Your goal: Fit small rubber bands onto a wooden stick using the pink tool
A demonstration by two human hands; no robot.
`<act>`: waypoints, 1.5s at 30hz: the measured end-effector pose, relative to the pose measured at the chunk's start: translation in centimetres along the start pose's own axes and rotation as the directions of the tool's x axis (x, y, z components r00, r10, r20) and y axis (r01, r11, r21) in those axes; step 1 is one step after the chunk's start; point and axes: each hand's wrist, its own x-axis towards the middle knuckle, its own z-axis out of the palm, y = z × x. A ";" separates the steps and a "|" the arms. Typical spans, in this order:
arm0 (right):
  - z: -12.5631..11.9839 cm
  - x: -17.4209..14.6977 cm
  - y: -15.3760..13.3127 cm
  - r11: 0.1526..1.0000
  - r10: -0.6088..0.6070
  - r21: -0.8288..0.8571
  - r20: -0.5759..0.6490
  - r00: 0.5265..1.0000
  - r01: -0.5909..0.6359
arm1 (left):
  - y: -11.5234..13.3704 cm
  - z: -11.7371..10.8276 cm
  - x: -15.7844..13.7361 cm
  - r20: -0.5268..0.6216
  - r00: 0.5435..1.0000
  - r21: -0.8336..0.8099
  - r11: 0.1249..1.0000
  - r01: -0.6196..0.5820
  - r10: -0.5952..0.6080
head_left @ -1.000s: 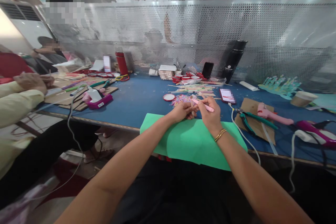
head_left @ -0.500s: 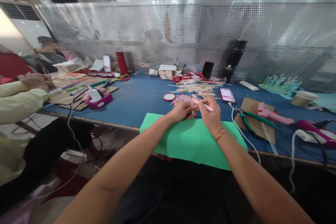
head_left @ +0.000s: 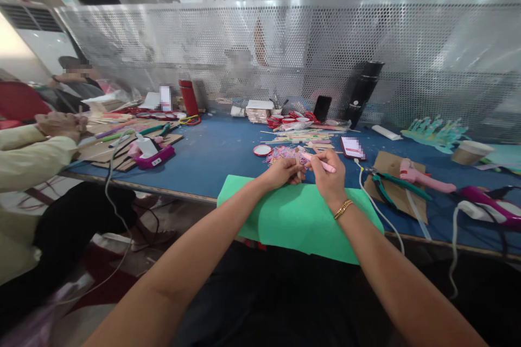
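Note:
My left hand pinches a small, flat, pale strip that stands up between its fingers. A slim pink pen-like tool is in my right hand, its tip pointing left toward the strip; whether they touch I cannot tell. Both hands are over the near edge of the blue table, at the top of a green sheet that hangs over that edge. Just beyond my fingers lies a heap of thin pink, purple and yellow pieces. A small red-rimmed white disc sits beside the heap.
Several thin sticks lie farther back. To the right are a lit phone, green-handled pliers on cardboard, and a pink glue gun. A black bottle leans at the perforated screen. At left, a co-worker's hands are over the table.
My right hand has shifted slightly right with the pink tool, drawing its tip back from the left fingers. My left hand is almost still. The co-worker's hands moved a little right.

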 end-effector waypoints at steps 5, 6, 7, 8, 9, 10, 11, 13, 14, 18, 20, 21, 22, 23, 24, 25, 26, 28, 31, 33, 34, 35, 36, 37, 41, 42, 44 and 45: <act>0.0 -0.1 -0.2 0.998 0.003 0.066 0.073 0.997 -0.008 | -0.2 0.0 0.1 -0.004 1.000 0.017 1.000 -0.018 0.018; 0.0 -0.1 -0.2 0.998 0.002 0.055 0.066 0.998 -0.006 | -0.2 0.1 0.1 -0.013 1.000 0.018 1.000 -0.014 0.014; 0.0 -0.1 -0.2 0.999 0.003 0.038 0.050 0.999 -0.005 | -0.2 0.1 0.1 -0.022 1.000 0.015 1.000 -0.007 0.007; -0.1 0.0 -0.2 1.000 0.005 0.021 0.028 1.000 -0.006 | -0.2 0.1 0.1 -0.030 1.000 0.010 1.000 0.000 0.001; -0.1 0.0 -0.2 1.000 0.008 0.011 0.011 1.000 -0.008 | -0.3 0.2 0.1 -0.037 0.999 0.004 1.000 0.004 -0.003; -0.1 0.0 -0.2 1.000 0.011 0.012 0.004 1.000 -0.011 | -0.3 0.2 0.1 -0.038 0.999 0.001 1.000 0.004 -0.004; -0.1 0.0 -0.2 1.000 0.014 0.025 0.010 1.000 -0.014 | -0.3 0.2 0.1 -0.035 0.999 0.000 1.000 0.001 -0.001; 0.0 -0.1 -0.2 0.998 0.017 0.067 0.049 0.999 -0.020 | -0.3 0.1 0.1 -0.018 1.000 0.007 1.000 -0.016 0.016; 0.0 -0.1 -0.1 0.996 0.022 0.085 0.072 0.997 -0.028 | -0.3 0.1 0.1 -0.010 1.000 0.012 1.000 -0.023 0.023; 0.0 -0.1 0.1 0.998 0.041 0.046 0.058 0.997 -0.044 | -0.2 0.1 0.1 -0.008 1.000 0.023 1.000 -0.014 0.014; -0.1 0.0 0.2 0.999 0.039 0.011 0.016 0.999 -0.039 | -0.1 0.1 0.1 -0.014 1.000 0.023 1.000 -0.008 0.008; -0.1 0.0 0.2 0.999 0.038 0.009 0.009 0.999 -0.039 | -0.1 0.1 0.1 -0.014 1.000 0.025 1.000 -0.008 0.008; -0.1 -0.1 0.2 0.999 0.038 0.019 0.014 0.999 -0.039 | 0.0 0.1 0.0 -0.010 1.000 0.028 1.000 -0.011 0.011; -0.1 -0.1 0.2 0.999 0.037 0.037 0.030 0.999 -0.038 | 0.0 0.1 0.0 -0.002 1.000 0.031 0.999 -0.015 0.015; 0.0 -0.1 0.2 0.998 0.035 0.056 0.052 0.998 -0.038 | 0.0 0.0 0.0 0.004 1.000 0.033 0.999 -0.020 0.019; 0.0 -0.1 0.2 0.997 0.032 0.070 0.074 0.997 -0.037 | 0.0 0.0 0.0 0.011 1.000 0.034 0.999 -0.023 0.023; 0.0 -0.1 0.2 0.996 0.029 0.078 0.086 0.996 -0.036 | 0.0 0.0 0.0 0.018 1.000 0.034 0.999 -0.025 0.024; 0.0 -0.2 0.1 0.998 0.026 0.060 0.077 0.997 -0.030 | -0.1 -0.1 0.0 0.017 1.000 0.034 0.999 -0.018 0.018; -0.1 -0.1 0.0 1.000 0.024 0.013 0.034 0.999 -0.024 | -0.1 -0.1 0.1 0.000 1.000 0.031 1.000 -0.002 0.002; -0.1 -0.1 -0.1 1.000 0.020 0.020 0.037 0.999 -0.020 | -0.2 -0.1 0.1 -0.005 1.000 0.028 1.000 -0.003 0.003; -0.1 -0.1 -0.2 0.999 0.017 0.031 0.050 0.999 -0.018 | -0.2 -0.1 0.1 -0.001 1.000 0.026 1.000 -0.008 0.008; -0.1 -0.1 -0.2 0.999 0.014 0.040 0.064 0.998 -0.016 | -0.2 -0.1 0.1 0.006 1.000 0.025 1.000 -0.013 0.013; -0.1 -0.1 -0.2 0.999 0.012 0.044 0.073 0.997 -0.015 | -0.2 -0.1 0.1 0.013 1.000 0.025 1.000 -0.016 0.016; -0.1 -0.1 -0.2 0.999 0.011 0.038 0.074 0.997 -0.014 | -0.2 -0.1 0.1 0.015 1.000 0.024 1.000 -0.017 0.017; -0.1 -0.1 0.0 1.000 0.025 0.010 0.017 1.000 -0.025 | -0.2 0.0 0.0 -0.018 1.000 0.017 1.000 0.002 -0.002; -0.1 -0.1 0.0 0.999 0.029 0.020 0.015 0.999 -0.029 | -0.2 0.0 0.0 -0.021 1.000 0.017 1.000 0.004 -0.004; -0.1 -0.2 0.0 0.998 0.032 0.053 0.042 0.999 -0.034 | -0.1 -0.1 0.0 -0.009 1.000 0.022 1.000 -0.003 0.003; -0.1 -0.2 -0.1 0.998 0.028 0.062 0.065 0.997 -0.032 | -0.1 -0.1 0.0 0.000 1.000 0.024 1.000 -0.008 0.008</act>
